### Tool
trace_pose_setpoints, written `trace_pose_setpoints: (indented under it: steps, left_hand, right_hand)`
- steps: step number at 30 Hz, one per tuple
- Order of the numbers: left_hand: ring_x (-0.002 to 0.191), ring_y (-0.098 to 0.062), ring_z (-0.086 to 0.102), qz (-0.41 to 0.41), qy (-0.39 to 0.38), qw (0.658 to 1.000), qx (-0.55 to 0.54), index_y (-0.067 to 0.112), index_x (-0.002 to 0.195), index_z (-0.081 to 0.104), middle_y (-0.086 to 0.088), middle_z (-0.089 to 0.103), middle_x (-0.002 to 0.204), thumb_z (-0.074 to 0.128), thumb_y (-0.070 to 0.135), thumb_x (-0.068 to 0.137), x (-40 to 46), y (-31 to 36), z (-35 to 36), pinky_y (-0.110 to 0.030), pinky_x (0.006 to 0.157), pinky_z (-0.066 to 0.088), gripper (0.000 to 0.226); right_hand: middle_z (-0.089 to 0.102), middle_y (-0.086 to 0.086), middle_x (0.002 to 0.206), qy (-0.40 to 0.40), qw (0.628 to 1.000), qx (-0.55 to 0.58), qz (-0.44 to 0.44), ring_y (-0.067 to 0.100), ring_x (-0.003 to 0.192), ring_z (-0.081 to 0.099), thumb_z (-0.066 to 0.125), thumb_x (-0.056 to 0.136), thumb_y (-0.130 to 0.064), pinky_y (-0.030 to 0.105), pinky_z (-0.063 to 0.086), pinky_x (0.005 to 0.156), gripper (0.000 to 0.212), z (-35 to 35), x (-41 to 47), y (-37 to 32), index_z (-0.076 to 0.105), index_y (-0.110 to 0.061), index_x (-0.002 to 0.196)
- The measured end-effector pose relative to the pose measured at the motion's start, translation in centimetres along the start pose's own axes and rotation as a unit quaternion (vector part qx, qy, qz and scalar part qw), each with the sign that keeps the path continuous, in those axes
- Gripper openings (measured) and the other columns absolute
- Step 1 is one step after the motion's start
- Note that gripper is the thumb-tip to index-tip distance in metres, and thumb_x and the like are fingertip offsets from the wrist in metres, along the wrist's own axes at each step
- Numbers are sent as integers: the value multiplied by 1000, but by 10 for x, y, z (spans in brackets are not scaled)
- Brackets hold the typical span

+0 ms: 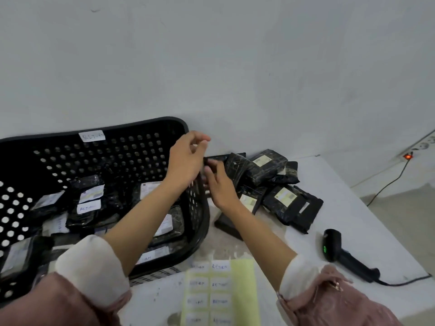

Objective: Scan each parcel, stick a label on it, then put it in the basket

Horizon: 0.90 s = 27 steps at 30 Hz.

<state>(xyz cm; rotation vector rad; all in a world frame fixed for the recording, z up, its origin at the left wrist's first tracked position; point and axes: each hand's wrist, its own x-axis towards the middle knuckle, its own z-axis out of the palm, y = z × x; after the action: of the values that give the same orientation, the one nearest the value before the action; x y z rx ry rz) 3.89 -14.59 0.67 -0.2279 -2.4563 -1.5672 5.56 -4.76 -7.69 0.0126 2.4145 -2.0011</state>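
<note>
Black parcel (215,160) sits clamped between both hands' grips, left hand (186,158) and right hand (220,184), seemingly beside the basket (164,124).

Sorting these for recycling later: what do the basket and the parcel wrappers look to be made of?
The basket looks like moulded black plastic, slightly glossy, with rows of punched round holes. The parcels seem wrapped in thin shiny black plastic film, crinkled and catching light; their contents are hidden.

Soft, even, dimmish light with a cool cast; shadows are faint. Both hands (188,158) are slightly motion-blurred, their fingertips smeared. Beyond them the wall (235,55) looks flat and grainy. Wide-angle bending curves the frame edges.
</note>
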Motion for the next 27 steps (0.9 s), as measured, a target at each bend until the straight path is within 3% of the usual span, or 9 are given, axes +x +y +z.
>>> trace_pose_setpoints:
  steps: [3, 7, 9, 13, 16, 18, 22, 24, 27]
  left_hand:
    - [80, 0, 56, 20, 10, 1000, 10, 18, 94, 65, 7, 65, 97, 53, 14, 94, -11, 20, 43, -4, 72, 41, 13]
    - [79, -7, 58, 7, -71, 997, -6, 19, 88, 63, 4, 66, 87, 54, 9, 92, -28, 21, 111, -11, 73, 44, 15]
    - [76, -8, 58, -33, -107, 994, 9, 17, 89, 65, 2, 66, 84, 54, 11, 92, -34, 7, 142, -11, 70, 45, 13]
    - [93, -24, 63, -165, -169, 970, 61, 12, 97, 65, -7, 67, 95, 54, 16, 94, -35, -35, 190, -36, 86, 51, 12]
    - [99, -25, 63, -232, -193, 949, 89, 15, 94, 62, -5, 66, 98, 54, 21, 94, -33, -63, 211, -33, 85, 48, 9]
    - [100, -27, 63, -267, -190, 940, 95, 13, 94, 62, -10, 67, 104, 54, 21, 94, -29, -78, 219, -30, 82, 48, 11]
    - [93, -30, 62, -319, -173, 929, 71, 8, 95, 62, -14, 65, 102, 52, 15, 95, -23, -98, 225, -26, 75, 43, 12]
    - [77, -25, 56, -360, -158, 919, 44, 10, 88, 58, -12, 60, 90, 51, 12, 95, -18, -106, 226, -27, 71, 43, 10]
    - [59, -17, 48, -407, -142, 902, 13, 12, 81, 54, -6, 56, 76, 50, 12, 96, -14, -117, 227, -22, 54, 39, 16]
  right_hand:
    - [64, 4, 81, -30, 994, 4, 101, 13, 63, 63, 42, 101, -37, 30, 52, 59, 23, -45, -25, 53, 49, -16, 109]
    - [59, 12, 89, -7, 971, -21, 237, 17, 62, 56, 45, 101, -17, 21, 47, 51, 8, -120, -45, 114, 49, -10, 98]
    - [59, 11, 87, 14, 958, -32, 285, 20, 64, 57, 44, 100, -12, 23, 48, 51, 8, -157, -48, 133, 50, -9, 96]
    - [63, 11, 87, 19, 945, -82, 317, 24, 75, 61, 45, 99, -13, 28, 50, 59, 10, -211, -41, 155, 52, -10, 93]
    - [56, 11, 78, 21, 940, -41, 338, 19, 60, 53, 43, 99, -8, 24, 44, 46, 11, -232, -17, 160, 49, -8, 89]
    - [53, 12, 77, 14, 933, 10, 360, 21, 62, 51, 43, 99, -8, 27, 44, 53, 3, -238, 6, 160, 46, -7, 98]
    - [59, 21, 108, 7, 925, 90, 369, 30, 90, 64, 56, 97, -23, 37, 56, 72, 29, -237, 58, 159, 48, -3, 117]
    - [57, 24, 120, 8, 912, 129, 389, 31, 97, 64, 59, 94, -29, 37, 56, 74, 43, -230, 85, 155, 47, -1, 125]
    - [47, 26, 138, 8, 892, 195, 409, 37, 118, 56, 63, 91, -33, 40, 56, 79, 61, -220, 120, 150, 41, -1, 138]
